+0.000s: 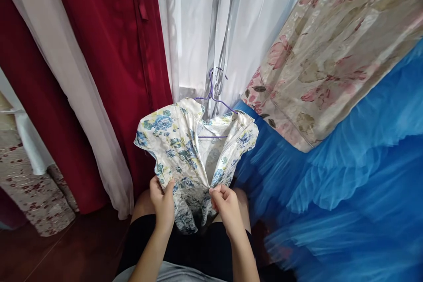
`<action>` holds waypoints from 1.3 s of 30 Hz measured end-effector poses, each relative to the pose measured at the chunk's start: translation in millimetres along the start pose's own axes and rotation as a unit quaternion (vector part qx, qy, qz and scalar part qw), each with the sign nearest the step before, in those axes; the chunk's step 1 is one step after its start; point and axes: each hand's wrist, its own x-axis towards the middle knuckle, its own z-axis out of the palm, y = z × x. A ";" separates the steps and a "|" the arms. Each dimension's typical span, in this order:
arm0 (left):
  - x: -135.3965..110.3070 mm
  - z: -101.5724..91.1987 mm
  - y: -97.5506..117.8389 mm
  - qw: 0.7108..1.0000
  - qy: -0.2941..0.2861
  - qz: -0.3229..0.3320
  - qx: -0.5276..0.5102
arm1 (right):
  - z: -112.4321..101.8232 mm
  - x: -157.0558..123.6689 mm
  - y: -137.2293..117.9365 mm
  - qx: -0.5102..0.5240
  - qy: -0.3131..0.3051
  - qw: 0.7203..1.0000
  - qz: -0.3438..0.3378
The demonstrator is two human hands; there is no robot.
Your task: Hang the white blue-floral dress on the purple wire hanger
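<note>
A white sleeveless garment (185,141) with blue roses and green leaves hangs from a purple wire hanger (210,92) in front of my lap. Its front opening spreads in a V from the collar down to my hands. My left hand (161,198) grips the fabric at the side, below the armhole, thumb on top. At the bottom of the V, my right hand (224,202) pinches the zipper between thumb and forefinger; the pull itself is hidden by the fingertips. The lower part of the garment falls between my knees.
A long red dress (112,44) and white gowns (194,31) hang behind. To the right are a beige skirt with pink flowers (317,75) and ruffled blue tulle (346,194). Burgundy-flowered cloth (33,194) hangs at left above the dark reddish floor (76,251).
</note>
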 end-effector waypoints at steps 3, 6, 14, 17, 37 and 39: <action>-7.4 -5.4 9.3 0.985 0.038 0.139 0.091 | 2.3 -0.6 -1.9 -0.006 0.000 1.000 -0.003; -21.6 -1.2 20.5 0.961 -0.090 0.216 0.149 | 5.9 -0.5 -3.4 -0.004 -0.013 1.000 -0.008; -45.1 19.7 16.8 0.933 -0.300 0.109 0.167 | 20.1 -0.9 -14.7 0.031 -0.074 0.997 0.022; -39.4 18.2 19.6 0.929 -0.313 0.123 0.158 | 23.8 10.0 -30.9 0.037 -0.081 0.996 0.015; -1.7 56.4 43.8 0.898 -0.368 0.179 0.161 | 37.7 105.0 -167.5 0.061 0.002 0.977 -0.203; 27.3 73.9 83.6 0.905 -0.315 0.248 0.140 | 34.9 100.0 -165.1 0.049 -0.002 0.977 -0.209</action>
